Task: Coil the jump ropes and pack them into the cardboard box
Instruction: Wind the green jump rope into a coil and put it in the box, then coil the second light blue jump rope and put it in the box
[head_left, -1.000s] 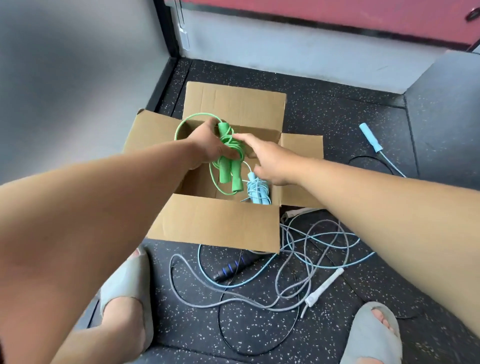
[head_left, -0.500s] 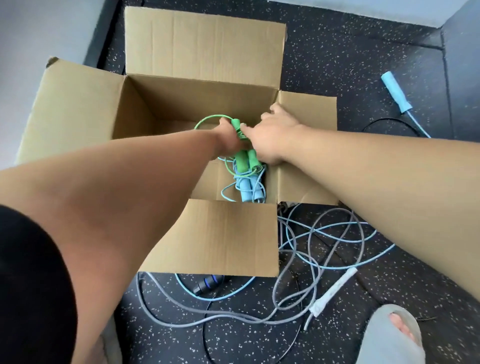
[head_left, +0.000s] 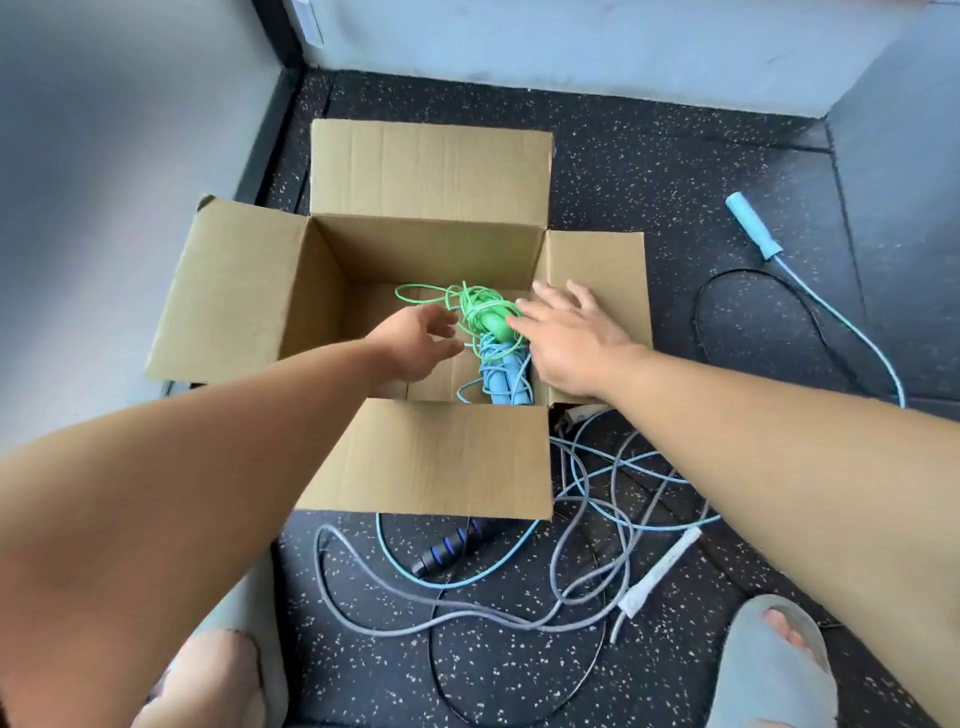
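An open cardboard box (head_left: 436, 457) stands on the dark speckled floor with all flaps spread. Inside it lies a coiled green jump rope (head_left: 480, 312) on top of a coiled light blue jump rope (head_left: 501, 376). My left hand (head_left: 415, 340) hovers just left of the green rope, fingers loosely spread, holding nothing. My right hand (head_left: 569, 335) is over the box's right side, fingers straight, fingertips close to the green handles; whether they touch is unclear.
Loose ropes tangle on the floor right of and in front of the box: a grey one (head_left: 467, 618), a light blue one (head_left: 644, 525) with a handle (head_left: 753, 226) far right, a black one with a black-and-blue handle (head_left: 449, 548), a white handle (head_left: 660, 571). My slippered feet (head_left: 769, 670) flank them.
Both hands lowered the green rope into the box, let go of it and drew back slightly. It now rests on the blue coil. The camera has pulled back.
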